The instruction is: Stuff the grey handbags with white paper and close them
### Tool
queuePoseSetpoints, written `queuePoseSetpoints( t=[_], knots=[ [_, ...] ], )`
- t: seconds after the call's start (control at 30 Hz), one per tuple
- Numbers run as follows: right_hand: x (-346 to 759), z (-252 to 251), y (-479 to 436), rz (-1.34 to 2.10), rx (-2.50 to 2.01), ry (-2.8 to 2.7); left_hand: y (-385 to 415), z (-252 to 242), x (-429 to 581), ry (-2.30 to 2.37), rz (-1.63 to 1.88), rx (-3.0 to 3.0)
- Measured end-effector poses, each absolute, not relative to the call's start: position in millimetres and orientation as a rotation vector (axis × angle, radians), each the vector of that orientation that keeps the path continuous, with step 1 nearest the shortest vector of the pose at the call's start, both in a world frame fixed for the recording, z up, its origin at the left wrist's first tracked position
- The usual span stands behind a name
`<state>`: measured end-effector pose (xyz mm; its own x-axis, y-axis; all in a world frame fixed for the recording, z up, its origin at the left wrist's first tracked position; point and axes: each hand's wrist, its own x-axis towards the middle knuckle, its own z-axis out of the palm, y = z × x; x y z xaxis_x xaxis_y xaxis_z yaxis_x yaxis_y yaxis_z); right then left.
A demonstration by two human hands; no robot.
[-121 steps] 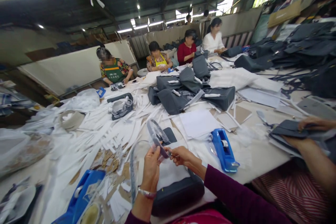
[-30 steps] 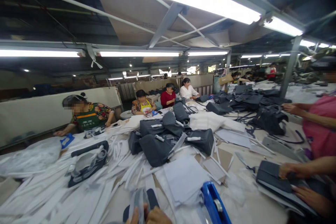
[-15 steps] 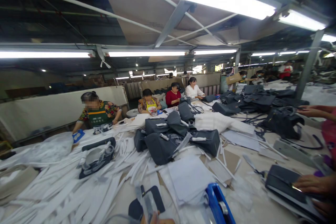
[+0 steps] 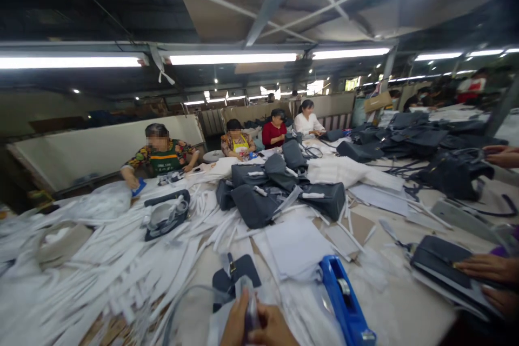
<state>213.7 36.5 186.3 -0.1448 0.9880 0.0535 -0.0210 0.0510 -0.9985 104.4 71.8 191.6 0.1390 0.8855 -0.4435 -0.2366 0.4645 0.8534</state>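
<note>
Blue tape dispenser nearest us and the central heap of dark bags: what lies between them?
White sheets and brown cardboard lie between dispenser and bags, head view.

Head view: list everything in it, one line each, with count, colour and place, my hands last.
Table: one, cream, across the foreground
Lights: several, white, ceiling
Co-workers: four, mixed clothing, across the table; more at far right
Bags: many, dark grey, heaped mid-table and at right
Flat bag: one, dark, under another person's hands, right
Strips: too many to count, white, left half
Papers: a stack, white, centre
Cardboard: several pieces, brown, right of the papers and lower left
Plastic bag: one, clear, left
Tape dispenser: one, blue, lower right
Buckled piece: one, dark, lower middle
Strap: one, greyish, bottom middle
Left hand: one, bare, on the strap
Right hand: one, bare, on the strap
</note>
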Motion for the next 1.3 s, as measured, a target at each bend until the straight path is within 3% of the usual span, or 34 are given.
queuePoseSetpoints(
  t=[0.1,0.3,0.5,0.7,0.9,1.1,1.3],
  knots=[
    [208,182,33,1.135,-1.073,-1.347,70,192,103,1.084,0.91,0.662],
    [211,167,39,1.618,-1.254,-1.082,67,169,106,1.218,1.034,0.794],
    [219,152,36,1.179,-1.205,-1.472,75,160,101,1.089,0.847,0.47],
    [214,149,44,1.719,-1.36,-1.077,67,147,107,1.24,0.964,0.712],
    [215,132,49,1.24,-1.249,-1.48,91,128,97,1.103,0.8,0.363],
    [205,116,70,1.665,-1.54,-1.187,87,105,102,1.277,1.06,0.721],
    [206,100,66,1.349,-1.383,-1.539,105,92,92,1.12,0.877,0.327]
  ],
)
